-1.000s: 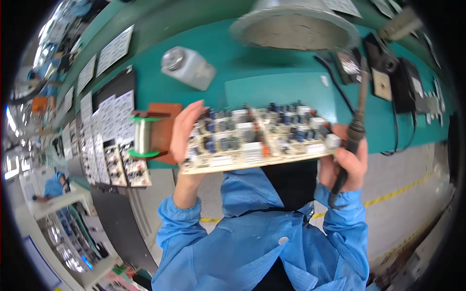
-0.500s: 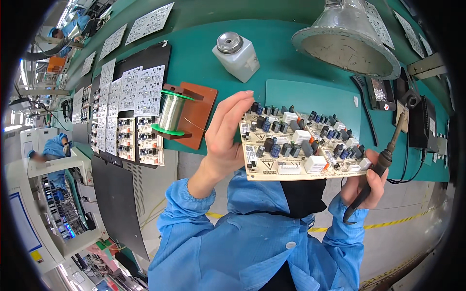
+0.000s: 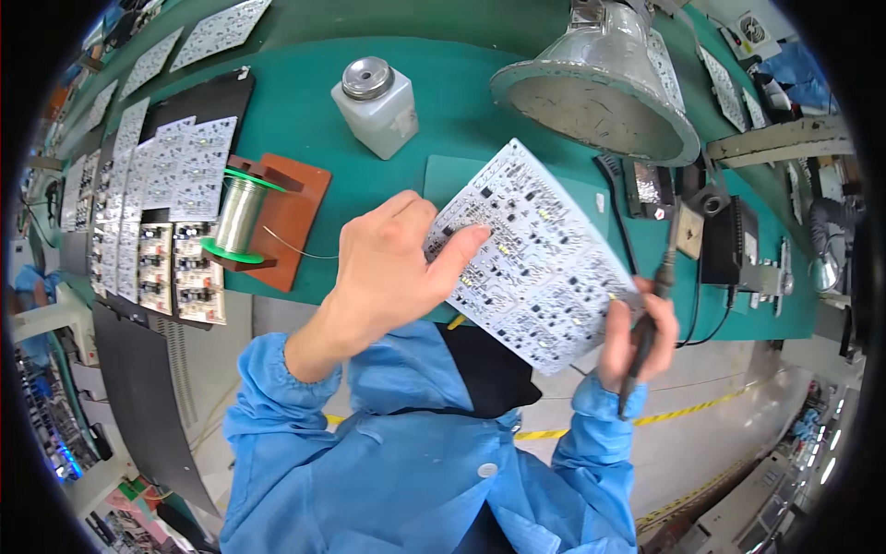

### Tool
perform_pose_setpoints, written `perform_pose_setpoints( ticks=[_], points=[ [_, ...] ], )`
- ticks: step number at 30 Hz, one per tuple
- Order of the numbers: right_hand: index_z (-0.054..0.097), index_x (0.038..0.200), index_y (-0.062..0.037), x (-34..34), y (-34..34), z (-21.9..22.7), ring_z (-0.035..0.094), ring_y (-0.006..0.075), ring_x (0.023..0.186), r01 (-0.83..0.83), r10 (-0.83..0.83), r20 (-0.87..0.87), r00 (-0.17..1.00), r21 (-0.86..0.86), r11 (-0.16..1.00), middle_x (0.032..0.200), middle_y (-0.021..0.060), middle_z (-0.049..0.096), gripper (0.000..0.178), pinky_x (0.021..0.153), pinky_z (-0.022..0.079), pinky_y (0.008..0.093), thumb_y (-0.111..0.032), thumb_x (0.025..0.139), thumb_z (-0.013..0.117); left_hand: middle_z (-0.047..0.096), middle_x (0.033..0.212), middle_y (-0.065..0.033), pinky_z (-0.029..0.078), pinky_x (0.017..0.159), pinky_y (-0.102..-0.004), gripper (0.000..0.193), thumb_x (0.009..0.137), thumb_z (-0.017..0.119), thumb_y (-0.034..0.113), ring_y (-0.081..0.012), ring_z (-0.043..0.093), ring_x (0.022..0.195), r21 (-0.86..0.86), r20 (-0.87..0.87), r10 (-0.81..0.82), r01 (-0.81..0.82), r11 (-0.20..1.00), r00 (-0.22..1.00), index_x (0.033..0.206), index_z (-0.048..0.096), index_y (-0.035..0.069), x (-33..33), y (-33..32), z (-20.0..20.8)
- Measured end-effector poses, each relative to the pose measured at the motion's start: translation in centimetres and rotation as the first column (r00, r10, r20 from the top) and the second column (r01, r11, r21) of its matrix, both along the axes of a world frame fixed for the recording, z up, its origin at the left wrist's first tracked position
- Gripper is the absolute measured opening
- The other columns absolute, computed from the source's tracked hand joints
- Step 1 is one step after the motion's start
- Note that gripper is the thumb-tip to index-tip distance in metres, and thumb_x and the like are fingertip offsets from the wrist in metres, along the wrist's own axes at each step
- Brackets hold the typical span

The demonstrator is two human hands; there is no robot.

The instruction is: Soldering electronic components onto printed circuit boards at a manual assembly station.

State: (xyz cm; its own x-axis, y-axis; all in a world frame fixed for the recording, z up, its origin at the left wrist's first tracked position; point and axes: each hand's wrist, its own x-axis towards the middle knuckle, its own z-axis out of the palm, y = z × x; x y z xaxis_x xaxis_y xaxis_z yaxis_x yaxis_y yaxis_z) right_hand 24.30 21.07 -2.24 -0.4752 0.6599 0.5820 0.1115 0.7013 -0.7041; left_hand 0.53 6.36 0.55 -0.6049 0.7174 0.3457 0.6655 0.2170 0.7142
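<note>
"What had just changed?" I was asked.

"The circuit board (image 3: 531, 263) had been flipped: half a second earlier its tall parts faced my camera; now its pale face did. It slanted between both hands, raised over the green bench (image 3: 461, 97). I judged that attention had passed to that face."

"And the hands?"

"The left hand (image 3: 383, 263) gripped the left corner, thumb across the pale face. The right hand (image 3: 661, 334) supported the right-hand corner while keeping the soldering iron (image 3: 640, 351) in its curled fingers."

"What couldn't you make out?"

"The board hid its tall parts and most left fingertips. The iron's tip blurred into things behind it. I couldn't tell whether the wire (image 3: 305, 252) from the solder reel (image 3: 238, 217) stopped short of the left hand. My view cut off the silver hood (image 3: 600, 102) above."
</note>
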Motion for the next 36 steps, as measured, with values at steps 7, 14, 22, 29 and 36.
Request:
perform_pose_setpoints(
  ticks=[7,14,22,29,36],
  points=[
    [0.054,0.112,-0.0008,0.4,0.7,-1.6,0.058,0.0311,0.101,0.056,-0.074,0.223,0.972,0.085,0.995,0.107,0.0230,0.061,0.034,0.092,0.042,0.0403,0.003,0.079,0.062,0.058,0.074,-0.0103,0.046,0.053,-0.0383,0.026,0.075,0.074,0.025,-0.0298,0.059,0.061,-0.173,-0.093,0.023,-0.039,0.984,0.995,0.078,0.064,0.002,0.0,1.1,-2.2],
    [0.057,0.114,-0.0004,0.2,2.0,2.1,0.058,0.0308,0.085,-0.216,0.216,0.052,0.975,-0.012,0.976,0.087,0.0208,0.065,0.044,0.079,0.046,0.0411,-0.038,0.094,0.048,0.060,0.088,-0.0106,0.049,0.059,-0.0335,0.017,0.069,0.072,0.001,-0.0262,0.060,0.072,0.089,-0.199,0.148,-0.133,0.987,0.969,0.084,0.065,-0.001,-2.0,-2.2,-4.2],
    [0.062,0.088,0.0050,-5.3,4.7,5.5,0.055,0.0149,0.062,-0.263,0.291,-0.022,0.956,-0.496,0.827,0.074,0.0107,0.059,0.020,0.056,0.044,0.0254,-0.013,0.079,0.064,0.062,0.084,-0.0107,0.049,0.057,-0.0302,0.012,0.073,0.068,-0.004,-0.0238,0.063,0.068,0.205,0.141,0.011,-0.040,0.978,0.990,0.084,0.065,-0.001,-1.7,-0.2,-2.2],
    [0.065,0.093,0.0065,-9.2,7.1,5.2,0.055,0.0170,0.062,-0.210,0.341,0.103,0.934,-0.614,0.760,0.081,0.0129,0.062,0.022,0.059,0.042,0.0273,-0.008,0.077,0.058,0.064,0.077,-0.0102,0.047,0.055,-0.0360,0.005,0.076,0.063,0.007,-0.0284,0.061,0.061,0.108,0.262,-0.072,0.045,0.993,0.962,0.075,0.062,0.002,-2.2,4.4,-2.7],
    [0.065,0.093,0.0072,-9.9,7.5,4.6,0.054,0.0172,0.063,-0.252,0.375,0.077,0.924,-0.615,0.747,0.081,0.0125,0.062,0.022,0.061,0.042,0.0285,-0.007,0.078,0.057,0.063,0.069,-0.0113,0.046,0.055,-0.0384,0.006,0.074,0.061,0.008,-0.0295,0.061,0.060,0.040,0.283,-0.078,0.069,0.997,0.956,0.073,0.061,0.002,-2.4,4.8,-3.1]
  ],
)
